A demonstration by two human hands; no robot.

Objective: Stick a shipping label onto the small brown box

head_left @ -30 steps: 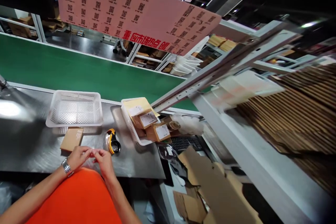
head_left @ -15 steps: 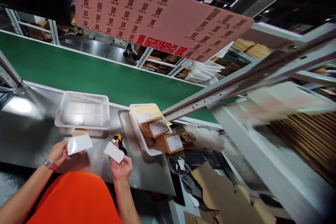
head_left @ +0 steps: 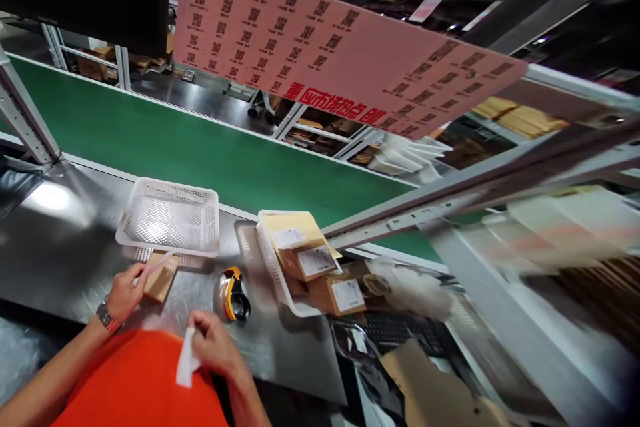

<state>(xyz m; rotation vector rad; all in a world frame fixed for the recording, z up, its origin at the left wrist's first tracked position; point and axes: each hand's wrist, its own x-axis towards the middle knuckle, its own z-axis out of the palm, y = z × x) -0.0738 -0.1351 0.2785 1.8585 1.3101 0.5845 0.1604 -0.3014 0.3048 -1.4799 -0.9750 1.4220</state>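
Fingers of the right hand (head_left: pixel 213 347) are pinched together on a white paper strip (head_left: pixel 187 363). The strip hangs down from the fingers, in front of the orange shirt (head_left: pixel 135 387). The hand is a bit blurry.

The left hand (head_left: pixel 124 290) is closed on the near edge of a thin white sheet (head_left: pixel 159 261). The sheet lies over a small brown cardboard box (head_left: pixel 163 277). The box sits flat on the shiny metal table (head_left: pixel 60 240). A watch (head_left: pixel 106 317) is on the left wrist.

Just beside the right hand, a little farther out on the table, sits a tape dispenser (head_left: pixel 233 293) that is yellow and black. Behind the small box is an empty white plastic basket (head_left: pixel 170 217) with holes in its sides. To the right of it is a second white basket (head_left: pixel 280 273) that is tipped. It holds a yellow padded envelope (head_left: pixel 295 227) and brown parcels (head_left: pixel 313 263) with white labels.

Past the baskets runs a green conveyor belt (head_left: pixel 175 150). Over it hangs a pink sign (head_left: pixel 340 53) with many little square codes and red writing. To the right are a black keyboard (head_left: pixel 400 330) and flat brown cardboard (head_left: pixel 425 380). The far right side is too blurry to tell.
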